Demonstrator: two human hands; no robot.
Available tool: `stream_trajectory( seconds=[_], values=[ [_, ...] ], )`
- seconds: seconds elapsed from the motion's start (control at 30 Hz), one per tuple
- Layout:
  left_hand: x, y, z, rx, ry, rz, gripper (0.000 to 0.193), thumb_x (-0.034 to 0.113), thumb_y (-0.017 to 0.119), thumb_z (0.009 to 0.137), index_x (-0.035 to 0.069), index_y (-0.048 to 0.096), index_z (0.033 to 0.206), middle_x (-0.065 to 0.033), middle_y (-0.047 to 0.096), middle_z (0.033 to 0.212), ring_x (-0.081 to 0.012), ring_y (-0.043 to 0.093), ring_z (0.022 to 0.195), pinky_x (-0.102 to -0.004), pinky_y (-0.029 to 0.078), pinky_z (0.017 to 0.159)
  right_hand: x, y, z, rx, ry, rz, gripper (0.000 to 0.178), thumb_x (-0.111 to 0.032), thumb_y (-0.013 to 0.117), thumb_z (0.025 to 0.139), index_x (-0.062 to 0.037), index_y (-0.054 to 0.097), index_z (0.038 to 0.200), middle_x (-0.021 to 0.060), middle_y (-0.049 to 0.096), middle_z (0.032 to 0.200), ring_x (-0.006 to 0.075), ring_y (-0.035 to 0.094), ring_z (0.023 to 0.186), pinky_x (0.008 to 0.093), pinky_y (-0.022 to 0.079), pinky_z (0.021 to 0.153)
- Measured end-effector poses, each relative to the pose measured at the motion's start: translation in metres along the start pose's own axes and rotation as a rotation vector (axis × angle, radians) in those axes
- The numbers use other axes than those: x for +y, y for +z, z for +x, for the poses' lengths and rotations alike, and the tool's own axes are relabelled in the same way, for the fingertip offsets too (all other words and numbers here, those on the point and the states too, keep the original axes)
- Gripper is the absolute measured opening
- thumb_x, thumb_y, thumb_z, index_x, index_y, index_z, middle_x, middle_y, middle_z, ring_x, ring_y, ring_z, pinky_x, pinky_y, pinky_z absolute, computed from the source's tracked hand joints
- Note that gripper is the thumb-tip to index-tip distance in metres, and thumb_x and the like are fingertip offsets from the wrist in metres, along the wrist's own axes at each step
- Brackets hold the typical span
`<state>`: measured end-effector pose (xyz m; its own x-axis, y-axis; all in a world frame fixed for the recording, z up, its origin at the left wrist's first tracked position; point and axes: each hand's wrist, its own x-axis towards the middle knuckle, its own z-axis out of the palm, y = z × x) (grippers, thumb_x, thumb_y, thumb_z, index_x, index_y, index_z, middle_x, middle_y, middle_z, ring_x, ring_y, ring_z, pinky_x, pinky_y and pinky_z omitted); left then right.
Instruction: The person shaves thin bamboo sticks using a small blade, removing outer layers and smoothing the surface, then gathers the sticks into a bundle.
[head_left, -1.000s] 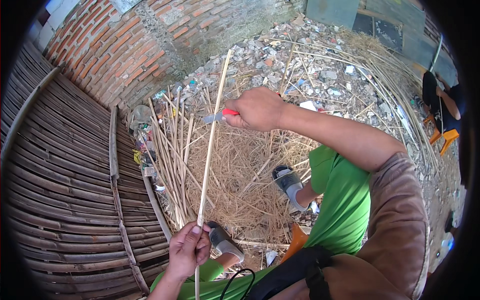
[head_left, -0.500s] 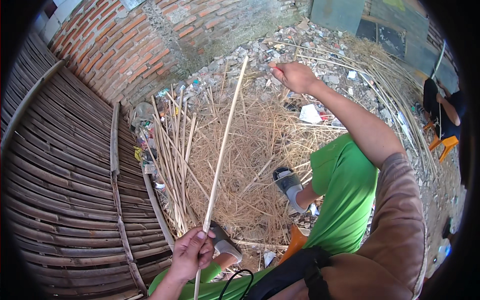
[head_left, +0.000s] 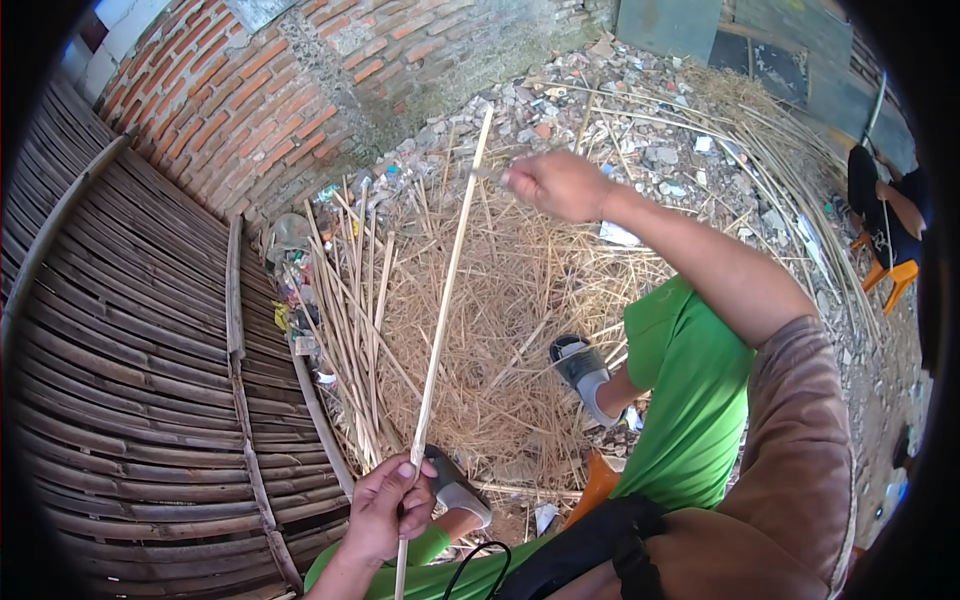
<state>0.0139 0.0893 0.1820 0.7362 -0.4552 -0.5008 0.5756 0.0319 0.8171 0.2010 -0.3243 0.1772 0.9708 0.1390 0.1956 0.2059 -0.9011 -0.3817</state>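
Note:
My left hand [head_left: 388, 508] grips the near end of a long, thin bamboo strip [head_left: 445, 300], which slants up and away toward the brick wall. Near the strip's far end, my right hand [head_left: 560, 185] is closed around a small knife [head_left: 490, 172]. Its grey blade points left and sits at or just beside the strip, while the handle is hidden inside my fist. My legs in green trousers [head_left: 690, 390] and a grey sandal [head_left: 583, 368] rest on the straw-coloured shavings below.
A woven bamboo panel [head_left: 130, 380] fills the left side. Several loose bamboo strips [head_left: 350, 300] lie beside it on a bed of shavings [head_left: 500, 400]. A brick wall [head_left: 270, 90] and rubble [head_left: 650, 120] lie behind. Another person [head_left: 885, 215] sits on an orange stool at far right.
My right hand slid the knife up along the strip from its middle and out past the far end, then came back a little toward the tip. My left hand kept its grip.

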Motion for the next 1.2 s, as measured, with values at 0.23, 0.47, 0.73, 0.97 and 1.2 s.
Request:
stream_trajectory(
  seconds=[0.23,0.47,0.73,0.97,1.2],
  values=[
    [0.003,0.004,0.002,0.008,-0.018,-0.045,0.026,0.022,0.045,0.108,-0.001,0.056,0.111,-0.0006,0.038,0.070,-0.0068,0.033,0.046,-0.0231,0.024,0.039,-0.038,0.016,-0.010,-0.080,-0.105,-0.004,0.049,-0.049,0.039,0.103,-0.0092,0.067,0.101,0.0183,0.069,0.087,0.0399,0.067,0.085,0.0535,0.052,0.079],
    [0.009,0.010,0.012,0.052,-0.031,-0.087,0.026,0.021,0.046,0.107,-0.002,0.057,0.107,0.0010,0.039,0.069,-0.0051,0.032,0.045,-0.0216,0.024,0.037,-0.064,0.049,-0.021,-0.106,-0.276,0.053,0.046,-0.049,0.044,0.103,-0.0097,0.066,0.094,0.0183,0.066,0.075,0.0401,0.066,0.074,0.0539,0.051,0.071],
    [0.012,0.020,0.017,0.048,0.021,-0.076,0.026,0.022,0.048,0.106,-0.001,0.058,0.105,0.0011,0.041,0.070,-0.0047,0.032,0.044,-0.0203,0.024,0.035,-0.061,0.040,-0.016,-0.081,-0.298,0.000,0.043,-0.048,0.046,0.102,-0.0108,0.066,0.095,0.0180,0.067,0.076,0.0406,0.065,0.072,0.0542,0.051,0.069],
    [0.005,0.021,0.020,0.064,0.115,0.088,0.024,0.020,0.043,0.110,0.000,0.056,0.110,0.0000,0.041,0.070,-0.0071,0.034,0.047,-0.0235,0.026,0.039,-0.059,0.028,-0.014,0.029,-0.331,-0.046,0.038,-0.049,0.047,0.101,-0.0154,0.065,0.095,0.0146,0.065,0.070,0.0380,0.066,0.067,0.0535,0.049,0.063],
    [0.004,0.021,0.019,0.032,0.164,0.133,0.025,0.019,0.041,0.110,0.000,0.056,0.112,-0.0004,0.041,0.070,-0.0071,0.036,0.047,-0.0240,0.028,0.039,-0.044,0.012,-0.009,0.093,-0.284,-0.070,0.035,-0.048,0.051,0.099,-0.0154,0.062,0.092,0.0142,0.063,0.067,0.0384,0.065,0.066,0.0543,0.047,0.061]
  ],
)
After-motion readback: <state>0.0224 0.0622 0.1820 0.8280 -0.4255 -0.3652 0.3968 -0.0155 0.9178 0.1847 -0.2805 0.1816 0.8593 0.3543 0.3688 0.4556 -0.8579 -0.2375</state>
